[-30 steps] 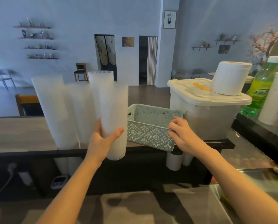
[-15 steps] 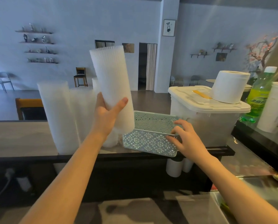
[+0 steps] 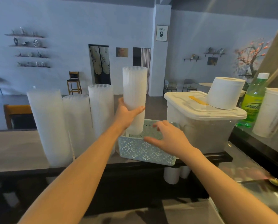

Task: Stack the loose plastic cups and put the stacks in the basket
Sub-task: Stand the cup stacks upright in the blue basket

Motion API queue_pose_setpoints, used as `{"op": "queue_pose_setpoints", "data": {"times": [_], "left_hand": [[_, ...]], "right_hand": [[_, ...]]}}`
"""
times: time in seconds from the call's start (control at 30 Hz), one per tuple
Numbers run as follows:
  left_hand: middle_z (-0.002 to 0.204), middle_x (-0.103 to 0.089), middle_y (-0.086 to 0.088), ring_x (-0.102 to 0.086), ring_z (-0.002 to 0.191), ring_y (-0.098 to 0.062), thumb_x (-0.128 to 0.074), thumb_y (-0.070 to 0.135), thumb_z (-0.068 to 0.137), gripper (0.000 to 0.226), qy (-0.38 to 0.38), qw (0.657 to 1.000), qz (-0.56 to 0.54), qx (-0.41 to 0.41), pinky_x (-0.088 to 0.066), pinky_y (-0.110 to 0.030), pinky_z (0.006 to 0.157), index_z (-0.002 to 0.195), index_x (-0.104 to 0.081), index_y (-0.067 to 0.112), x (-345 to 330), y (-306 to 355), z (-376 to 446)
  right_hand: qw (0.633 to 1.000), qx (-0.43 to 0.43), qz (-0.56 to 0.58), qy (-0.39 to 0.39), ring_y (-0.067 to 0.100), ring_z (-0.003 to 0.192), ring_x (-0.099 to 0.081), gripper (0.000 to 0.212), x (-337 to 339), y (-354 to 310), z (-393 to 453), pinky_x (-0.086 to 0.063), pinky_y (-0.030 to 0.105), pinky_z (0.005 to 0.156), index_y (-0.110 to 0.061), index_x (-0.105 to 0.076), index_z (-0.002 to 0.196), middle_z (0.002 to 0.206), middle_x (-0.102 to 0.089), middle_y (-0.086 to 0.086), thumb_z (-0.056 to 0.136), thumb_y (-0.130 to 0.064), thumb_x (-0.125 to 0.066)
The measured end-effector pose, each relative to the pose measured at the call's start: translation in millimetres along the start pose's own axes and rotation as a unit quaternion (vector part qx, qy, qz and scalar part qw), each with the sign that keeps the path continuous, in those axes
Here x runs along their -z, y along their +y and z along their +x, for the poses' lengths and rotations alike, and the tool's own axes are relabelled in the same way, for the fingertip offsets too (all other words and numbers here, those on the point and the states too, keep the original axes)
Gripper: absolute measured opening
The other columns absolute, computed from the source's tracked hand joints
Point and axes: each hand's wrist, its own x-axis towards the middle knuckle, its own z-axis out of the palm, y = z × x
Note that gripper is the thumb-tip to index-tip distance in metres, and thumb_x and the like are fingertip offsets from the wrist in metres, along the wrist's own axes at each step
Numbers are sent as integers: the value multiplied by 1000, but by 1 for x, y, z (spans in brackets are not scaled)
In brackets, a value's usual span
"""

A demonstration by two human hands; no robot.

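My left hand (image 3: 127,114) grips a tall stack of translucent white plastic cups (image 3: 134,88) upright, its lower end inside the pale green lattice basket (image 3: 141,150) on the counter. My right hand (image 3: 169,138) hovers over the basket's near right rim with spread, relaxed fingers, holding nothing. Three more cup stacks stand on the counter to the left: a large one (image 3: 48,125), a shorter one (image 3: 77,120) and one (image 3: 101,107) just behind my left forearm.
A white lidded storage bin (image 3: 199,125) stands right of the basket with a paper roll (image 3: 224,92) on its lid. A green bottle (image 3: 253,102) and a white container (image 3: 272,112) are at far right. White cups (image 3: 172,175) sit below the counter edge (image 3: 21,170).
My left hand carried the cup stack right and lowered its base into the basket. My right hand let go of the basket's rim and now hovers above it.
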Motion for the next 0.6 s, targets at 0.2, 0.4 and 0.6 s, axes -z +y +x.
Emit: {"op": "queue_pose_setpoints", "data": {"times": [0.2, 0.4, 0.6], "left_hand": [[121, -51, 0, -53, 111, -22, -84, 32, 75, 86, -2, 998, 45, 45, -48, -39, 92, 137, -28, 15, 1, -24, 14], [125, -48, -6, -52, 116, -27, -80, 32, 80, 83, -30, 988, 111, 103, -48, -42, 99, 137, -24, 11, 0, -23, 18], [141, -44, -15, -47, 128, -33, -81, 24, 79, 91, -24, 969, 196, 150, -43, -39, 100, 145, -22, 1, 0, -19, 15]], "right_hand": [[991, 126, -27, 46, 19, 76, -57, 21, -25, 19, -13, -41, 33, 60, -19, -64, 88, 81, -62, -6, 97, -37, -57], [985, 155, -19, 74, 15, 68, -52, 24, -28, 29, -7, -41, 31, 56, -22, -63, 79, 70, -60, -10, 92, -39, -52], [989, 137, 1, 55, 14, 72, -53, 30, -26, 32, -4, -45, 31, 61, -22, -64, 77, 71, -62, -11, 91, -43, -47]]}}
